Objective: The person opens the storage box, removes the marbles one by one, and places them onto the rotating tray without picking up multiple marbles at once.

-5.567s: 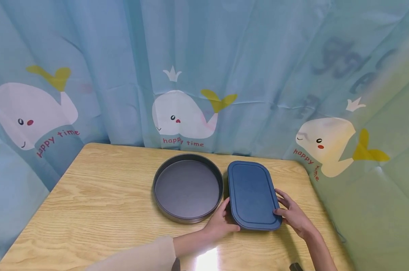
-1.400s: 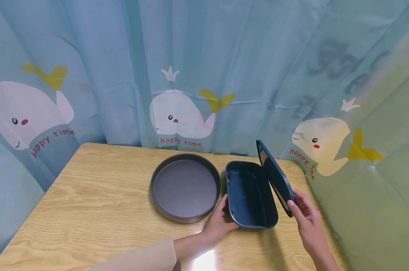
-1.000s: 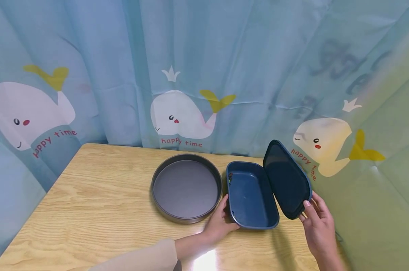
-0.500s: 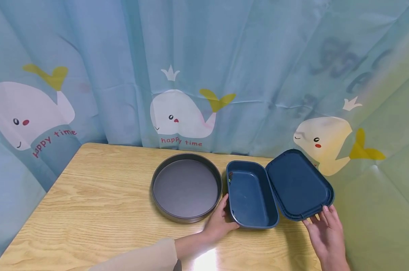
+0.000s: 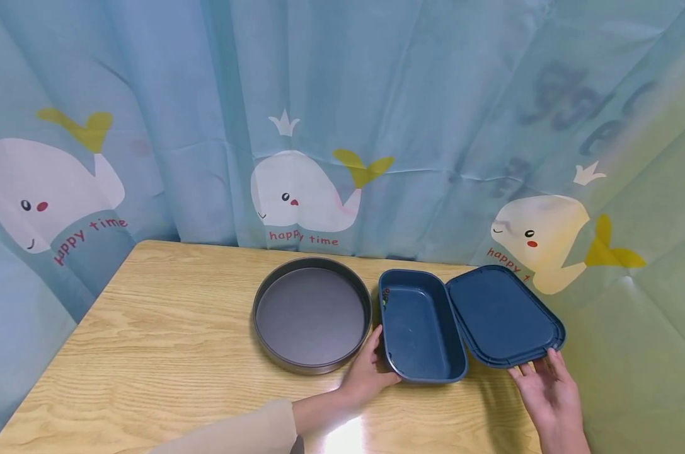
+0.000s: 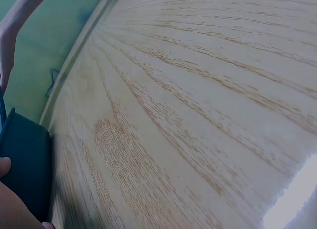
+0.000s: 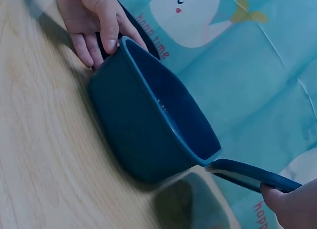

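Observation:
A dark blue rectangular storage box [image 5: 424, 340] stands upright on the table, its top uncovered. Small red and green bits [image 5: 385, 297] lie against its left wall near the back. My left hand [image 5: 365, 375] grips the front left corner of the box; in the right wrist view its thumb lies near the rim. To the right, the blue lid [image 5: 503, 315] is turned underside up, its left edge at the right rim of the box. My right hand [image 5: 551, 391] holds the lid by its front edge, thumb on top and fingers beneath, largely hidden.
A round dark grey pan [image 5: 312, 315] stands close to the left of the box. The wooden table [image 5: 166, 334] reaches to the left and front. Behind and to the right hangs a blue whale-print curtain [image 5: 433, 126], near the lid and right hand.
The lid was on the box at first. My right hand has lifted it, swung it over to the right and lowered it, underside up. The left hand has stayed on the corner.

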`<state>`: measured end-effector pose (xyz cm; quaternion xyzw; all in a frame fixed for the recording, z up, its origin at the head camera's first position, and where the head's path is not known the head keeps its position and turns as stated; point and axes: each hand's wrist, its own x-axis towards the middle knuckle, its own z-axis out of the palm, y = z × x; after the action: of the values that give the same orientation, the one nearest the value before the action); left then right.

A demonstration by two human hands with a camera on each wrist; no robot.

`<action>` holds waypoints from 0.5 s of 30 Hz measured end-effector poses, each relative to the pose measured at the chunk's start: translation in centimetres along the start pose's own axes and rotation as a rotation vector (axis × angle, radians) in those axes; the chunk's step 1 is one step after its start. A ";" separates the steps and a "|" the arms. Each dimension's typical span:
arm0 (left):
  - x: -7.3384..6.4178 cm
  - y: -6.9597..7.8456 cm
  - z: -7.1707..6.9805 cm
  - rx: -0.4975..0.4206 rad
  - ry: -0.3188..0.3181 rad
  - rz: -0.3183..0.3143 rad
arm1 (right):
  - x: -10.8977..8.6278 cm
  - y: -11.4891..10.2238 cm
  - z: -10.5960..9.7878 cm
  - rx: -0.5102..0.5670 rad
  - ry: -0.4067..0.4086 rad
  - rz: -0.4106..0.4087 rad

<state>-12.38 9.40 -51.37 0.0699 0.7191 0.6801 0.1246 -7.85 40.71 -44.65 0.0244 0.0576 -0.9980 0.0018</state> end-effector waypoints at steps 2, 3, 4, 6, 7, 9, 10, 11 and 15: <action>0.0 0.0 0.0 0.001 0.001 -0.002 | 0.0 -0.1 0.0 0.002 0.019 0.004; 0.0 0.0 0.0 0.001 0.001 -0.002 | 0.0 -0.2 -0.1 0.000 0.026 0.003; 0.0 0.1 0.0 0.002 0.001 -0.003 | 0.0 -0.2 -0.1 -0.004 0.034 0.002; -0.1 0.1 0.0 0.002 0.001 -0.005 | 0.0 -0.4 -0.3 -0.003 0.044 0.004; -0.1 0.1 0.0 0.001 0.001 -0.006 | 0.1 -0.4 -0.4 -0.004 0.049 0.004; -0.1 0.1 0.0 -0.001 0.002 -0.010 | 0.1 -0.6 -0.6 0.000 0.059 0.006; -0.1 0.1 0.0 -0.002 0.004 -0.013 | 0.2 -0.7 -0.7 0.005 0.068 0.008; -0.1 0.1 0.0 -0.005 0.006 -0.015 | 0.2 -0.8 -0.8 0.014 0.079 0.010; -0.1 0.1 0.0 -0.019 0.013 -0.019 | 0.4 -1.2 -1.1 0.030 0.186 0.000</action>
<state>-12.33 9.39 -51.28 0.0575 0.7141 0.6861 0.1267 -8.21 42.04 -45.57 0.1168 0.0424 -0.9922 -0.0038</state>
